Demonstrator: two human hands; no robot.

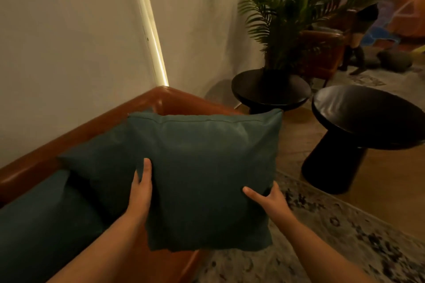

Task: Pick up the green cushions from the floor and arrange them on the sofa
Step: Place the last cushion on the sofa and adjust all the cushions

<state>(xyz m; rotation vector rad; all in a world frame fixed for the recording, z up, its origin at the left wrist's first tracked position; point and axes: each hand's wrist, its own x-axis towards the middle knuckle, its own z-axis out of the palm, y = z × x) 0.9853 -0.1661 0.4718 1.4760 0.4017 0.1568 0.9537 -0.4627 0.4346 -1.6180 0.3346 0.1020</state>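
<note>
I hold a dark green square cushion (207,167) upright in front of me, over the right end of the brown leather sofa (34,167). My left hand (141,190) grips its left edge and my right hand (266,197) grips its lower right edge. Behind it, a second green cushion (101,167) leans against the sofa back. A third green cushion (41,225) lies further left on the seat. The sofa's seat under the held cushion is hidden.
Two round black side tables (271,92) (368,119) stand right of the sofa; the far one carries a palm plant (287,18). A patterned rug (322,236) covers the wooden floor. A brown chair (322,53) stands behind the plant. The wall runs along the sofa back.
</note>
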